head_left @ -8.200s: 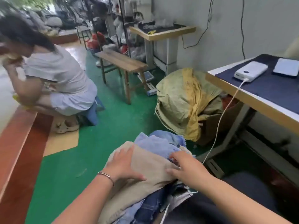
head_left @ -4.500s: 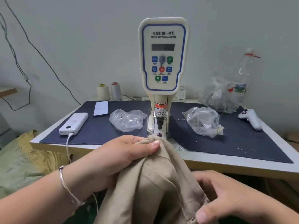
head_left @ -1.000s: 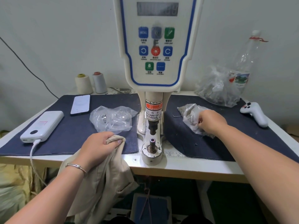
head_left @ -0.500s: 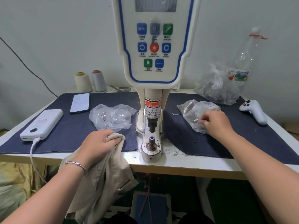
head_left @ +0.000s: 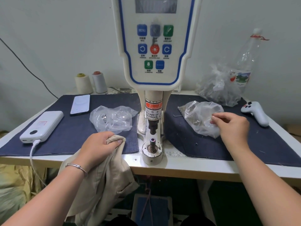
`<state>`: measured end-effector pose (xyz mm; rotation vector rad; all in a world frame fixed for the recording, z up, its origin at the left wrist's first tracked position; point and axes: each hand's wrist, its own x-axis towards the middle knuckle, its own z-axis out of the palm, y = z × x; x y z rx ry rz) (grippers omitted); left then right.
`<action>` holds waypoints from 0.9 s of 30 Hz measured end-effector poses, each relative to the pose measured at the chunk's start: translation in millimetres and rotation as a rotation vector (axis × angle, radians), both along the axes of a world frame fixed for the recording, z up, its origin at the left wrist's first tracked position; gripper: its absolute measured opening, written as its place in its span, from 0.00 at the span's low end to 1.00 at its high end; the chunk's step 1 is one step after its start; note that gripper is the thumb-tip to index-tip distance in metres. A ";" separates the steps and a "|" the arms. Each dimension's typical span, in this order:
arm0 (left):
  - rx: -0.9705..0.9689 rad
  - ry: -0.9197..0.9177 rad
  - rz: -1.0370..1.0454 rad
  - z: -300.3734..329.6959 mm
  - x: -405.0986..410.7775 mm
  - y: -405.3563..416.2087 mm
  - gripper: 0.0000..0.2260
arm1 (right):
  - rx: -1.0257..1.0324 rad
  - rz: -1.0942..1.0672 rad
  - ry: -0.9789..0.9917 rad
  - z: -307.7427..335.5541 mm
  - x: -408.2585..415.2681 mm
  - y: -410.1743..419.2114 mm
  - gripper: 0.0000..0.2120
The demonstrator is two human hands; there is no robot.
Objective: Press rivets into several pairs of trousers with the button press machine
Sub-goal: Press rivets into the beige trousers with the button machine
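While your left hand grips the beige trousers, your right hand, fingers pinched over the rivet bag, could drop a rivet.

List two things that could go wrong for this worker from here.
1. The trousers, gripped only by the left hand, hang off the table edge and may slip down.
2. The right hand may fumble a rivet from the bag, or stray under the press, whose label warns about fingers.
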<state>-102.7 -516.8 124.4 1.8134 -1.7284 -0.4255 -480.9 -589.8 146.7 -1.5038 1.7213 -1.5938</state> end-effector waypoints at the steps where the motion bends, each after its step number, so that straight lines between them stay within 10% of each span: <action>1: 0.002 -0.006 -0.002 0.3 -0.1 -0.2 0.12 | -0.038 -0.012 -0.087 1.8 2.1 4.6 0.03; 9: -0.003 -0.017 -0.004 -4.5 3.0 -1.7 0.13 | 0.193 0.327 -0.711 13.7 88.0 83.4 0.03; 17: -0.011 -0.004 -0.012 -6.4 3.2 -3.0 0.09 | 0.732 0.443 -0.974 27.3 132.9 95.7 0.04; 27: -0.018 -0.023 -0.009 -5.3 2.3 -2.0 0.11 | 0.853 0.393 -1.188 30.5 147.4 85.7 0.07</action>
